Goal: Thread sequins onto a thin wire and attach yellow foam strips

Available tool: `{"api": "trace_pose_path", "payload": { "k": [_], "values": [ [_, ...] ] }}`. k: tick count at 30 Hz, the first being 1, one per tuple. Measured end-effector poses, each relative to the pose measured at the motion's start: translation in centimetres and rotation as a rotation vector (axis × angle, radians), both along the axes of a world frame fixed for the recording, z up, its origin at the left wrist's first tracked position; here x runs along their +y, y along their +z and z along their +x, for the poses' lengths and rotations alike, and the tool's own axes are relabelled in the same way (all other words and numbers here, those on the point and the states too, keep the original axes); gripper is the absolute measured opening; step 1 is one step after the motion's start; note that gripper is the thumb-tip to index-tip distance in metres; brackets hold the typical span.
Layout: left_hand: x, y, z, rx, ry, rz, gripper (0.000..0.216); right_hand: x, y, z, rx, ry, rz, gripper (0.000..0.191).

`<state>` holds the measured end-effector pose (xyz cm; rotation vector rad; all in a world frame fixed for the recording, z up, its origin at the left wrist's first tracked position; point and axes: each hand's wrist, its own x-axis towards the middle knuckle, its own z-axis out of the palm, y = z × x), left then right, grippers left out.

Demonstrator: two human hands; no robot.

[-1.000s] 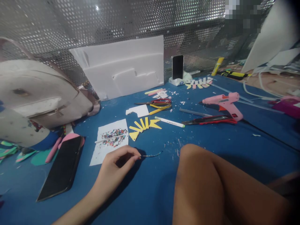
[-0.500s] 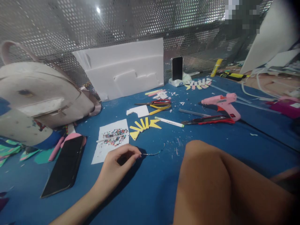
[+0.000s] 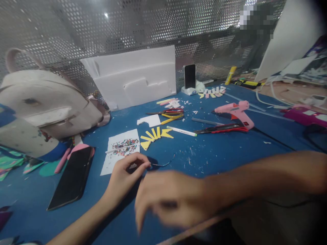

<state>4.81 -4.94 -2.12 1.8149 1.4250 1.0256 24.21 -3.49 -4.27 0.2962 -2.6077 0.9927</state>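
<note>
My left hand (image 3: 129,170) is closed, thumb and forefinger pinching one end of a thin beaded strand (image 3: 163,165), whose free end curves off to the right over the blue surface. Below and right of it, my right hand (image 3: 173,197) is smeared by motion, fingers bent downward; whether it holds anything I cannot make out. Just behind the left hand lies a white paper (image 3: 106,166) with loose shiny multicoloured bits (image 3: 130,145) and a thin white stick (image 3: 119,149) across them. Yellow cut pieces (image 3: 146,144) fan out beside the paper.
A black phone (image 3: 70,180) lies at left before a pale backpack (image 3: 38,92). Behind are scissors (image 3: 173,112), a white marker (image 3: 182,131), a red-and-black cutter (image 3: 222,128) and a pink glue gun (image 3: 236,109). White foam sheets (image 3: 135,75) lean against perforated metal.
My right hand and forearm have come in from the right across the front, where a bent knee showed before. The left hand keeps its pinch on the strand. The view has shifted slightly.
</note>
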Motion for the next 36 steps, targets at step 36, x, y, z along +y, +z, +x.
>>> {"api": "trace_pose_path", "payload": {
  "k": [36],
  "values": [
    [1.8,-0.3,1.6,-0.121,-0.032,-0.145,0.014,8.4,2.1,1.9,-0.118,-0.441,-0.62,0.013]
  ]
}}
